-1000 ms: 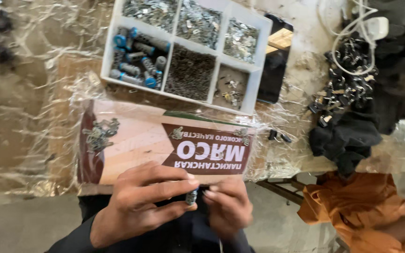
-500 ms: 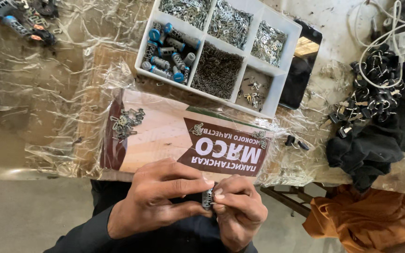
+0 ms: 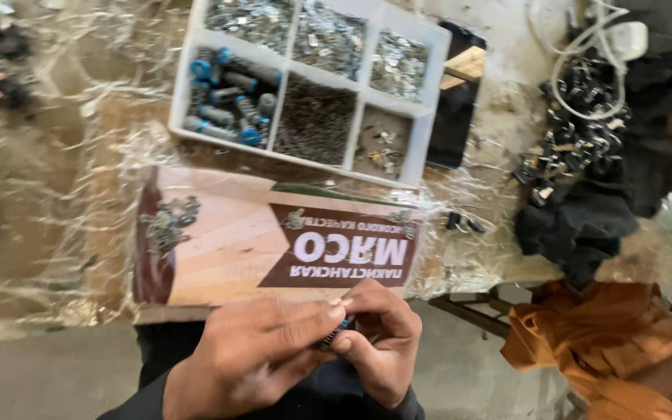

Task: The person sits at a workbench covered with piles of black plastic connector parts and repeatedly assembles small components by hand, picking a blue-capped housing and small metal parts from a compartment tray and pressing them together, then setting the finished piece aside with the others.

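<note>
pinching together at the near edge of the tabletop (image 3: 56,233), the left hand (image 3: 254,358) and the right hand (image 3: 383,342) meet over a small dark part with a blue end (image 3: 339,328), which sits between their fingers and is mostly hidden; both sets of fingers are curled tight around it, thumb tips nearly touching. just beyond the fingers lies a flat printed cardboard sheet (image 3: 227,241) under crinkled clear plastic film (image 3: 64,155), with a little cluster of metal bits (image 3: 166,222) on its left end. farther past the fingers stands a white compartment tray (image 3: 421,117) holding blue-capped cylinders (image 3: 231,105) and heaps of small metal pieces. well off to the right of the fingers are a dark cloth (image 3: 577,225), a pile of black clips (image 3: 577,140), a white cable (image 3: 585,54) and an orange cloth (image 3: 585,342).
</note>
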`<action>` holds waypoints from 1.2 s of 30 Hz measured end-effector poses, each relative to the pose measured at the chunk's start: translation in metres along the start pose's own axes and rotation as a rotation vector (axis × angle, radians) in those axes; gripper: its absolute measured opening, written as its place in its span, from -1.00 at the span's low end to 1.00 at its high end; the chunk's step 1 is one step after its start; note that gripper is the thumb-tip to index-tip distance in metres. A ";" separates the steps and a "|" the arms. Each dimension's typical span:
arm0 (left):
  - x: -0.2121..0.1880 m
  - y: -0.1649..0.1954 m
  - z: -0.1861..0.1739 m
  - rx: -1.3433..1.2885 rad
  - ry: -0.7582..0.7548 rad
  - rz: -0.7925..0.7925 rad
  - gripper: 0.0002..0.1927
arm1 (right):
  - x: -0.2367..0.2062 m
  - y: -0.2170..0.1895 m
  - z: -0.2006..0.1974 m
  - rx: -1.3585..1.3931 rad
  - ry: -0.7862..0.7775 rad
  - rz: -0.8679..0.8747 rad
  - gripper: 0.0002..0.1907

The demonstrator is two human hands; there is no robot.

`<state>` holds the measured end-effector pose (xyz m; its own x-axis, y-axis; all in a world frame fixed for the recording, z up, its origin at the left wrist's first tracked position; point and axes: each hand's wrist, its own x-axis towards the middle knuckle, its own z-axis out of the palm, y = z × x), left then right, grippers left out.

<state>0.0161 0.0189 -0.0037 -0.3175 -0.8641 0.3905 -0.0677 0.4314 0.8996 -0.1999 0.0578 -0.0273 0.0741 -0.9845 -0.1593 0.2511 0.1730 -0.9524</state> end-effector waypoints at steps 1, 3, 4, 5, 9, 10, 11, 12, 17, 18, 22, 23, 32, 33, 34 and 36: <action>0.000 0.003 0.002 0.011 -0.016 0.014 -0.51 | 0.001 -0.002 -0.002 -0.048 -0.010 -0.053 -0.65; 0.002 0.006 0.008 0.029 -0.016 0.013 -0.55 | 0.005 -0.009 -0.009 -0.095 -0.081 -0.085 -0.66; 0.003 0.006 0.010 0.038 0.001 -0.005 -0.58 | 0.010 -0.014 -0.015 -0.092 -0.145 -0.064 -0.65; 0.004 0.006 0.012 0.049 0.018 -0.026 -0.60 | 0.015 -0.020 -0.021 -0.087 -0.209 -0.040 -0.64; 0.009 0.003 0.012 0.061 0.104 -0.102 -0.64 | 0.045 -0.036 -0.044 -1.405 0.464 -0.535 -0.80; 0.010 0.003 0.013 0.071 0.135 -0.116 -0.66 | 0.053 -0.041 -0.051 -1.517 0.516 -0.516 -0.73; 0.012 0.003 0.013 0.082 0.167 -0.129 -0.68 | 0.059 -0.046 -0.058 -1.628 0.567 -0.497 -0.66; 0.013 0.002 0.013 0.075 0.153 -0.151 -0.69 | 0.063 -0.048 -0.061 -1.661 0.523 -0.471 -0.68; 0.017 0.002 0.009 0.065 0.138 -0.176 -0.71 | 0.064 -0.045 -0.064 -1.601 0.480 -0.435 -0.73; 0.017 0.002 0.008 0.044 0.128 -0.200 -0.71 | 0.059 -0.043 -0.062 -1.343 0.503 -0.396 -0.74; 0.017 -0.002 0.007 -0.033 0.115 -0.263 -0.72 | 0.033 -0.033 -0.050 -0.604 0.505 -0.309 -0.73; 0.016 -0.003 0.007 -0.054 0.114 -0.275 -0.72 | 0.027 -0.031 -0.046 -0.492 0.498 -0.310 -0.72; 0.011 0.001 0.005 -0.198 0.117 -0.325 -0.74 | 0.022 -0.031 -0.002 -0.578 0.215 -0.446 -0.79; 0.011 0.001 0.005 -0.215 0.114 -0.333 -0.74 | 0.023 -0.033 0.003 -0.566 0.196 -0.420 -0.78; 0.010 0.001 0.004 -0.232 0.110 -0.341 -0.74 | 0.024 -0.035 0.006 -0.555 0.176 -0.392 -0.77; 0.010 0.001 0.001 -0.228 0.107 -0.338 -0.74 | 0.028 -0.040 0.011 -0.562 0.146 -0.366 -0.77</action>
<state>0.0115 0.0111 0.0010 -0.2125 -0.9744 0.0730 0.0639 0.0607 0.9961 -0.1970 0.0233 0.0095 -0.0608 -0.9773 0.2029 -0.3072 -0.1751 -0.9354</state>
